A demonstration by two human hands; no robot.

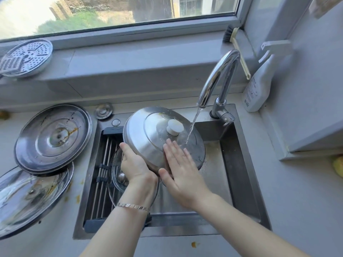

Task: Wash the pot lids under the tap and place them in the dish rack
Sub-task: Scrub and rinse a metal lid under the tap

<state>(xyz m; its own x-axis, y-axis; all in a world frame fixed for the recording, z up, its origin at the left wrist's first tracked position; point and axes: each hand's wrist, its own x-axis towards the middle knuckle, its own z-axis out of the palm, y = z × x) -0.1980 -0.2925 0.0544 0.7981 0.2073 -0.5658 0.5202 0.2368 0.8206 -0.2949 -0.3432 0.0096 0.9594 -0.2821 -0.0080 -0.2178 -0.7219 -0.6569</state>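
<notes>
Over the steel sink (241,164), beneath the running chrome tap (220,71), my left hand (133,164) grips the near-left rim of the tilted, domed stainless-steel pot lid (144,134) with its white knob; my right hand (181,171) presses flat on top, fingers straight.

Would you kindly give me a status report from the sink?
Left hand grips steel lid at rim, right hand flat on top. Tap running onto it. Glass lid on rack. Two dirty lids wait on counter.
</notes>
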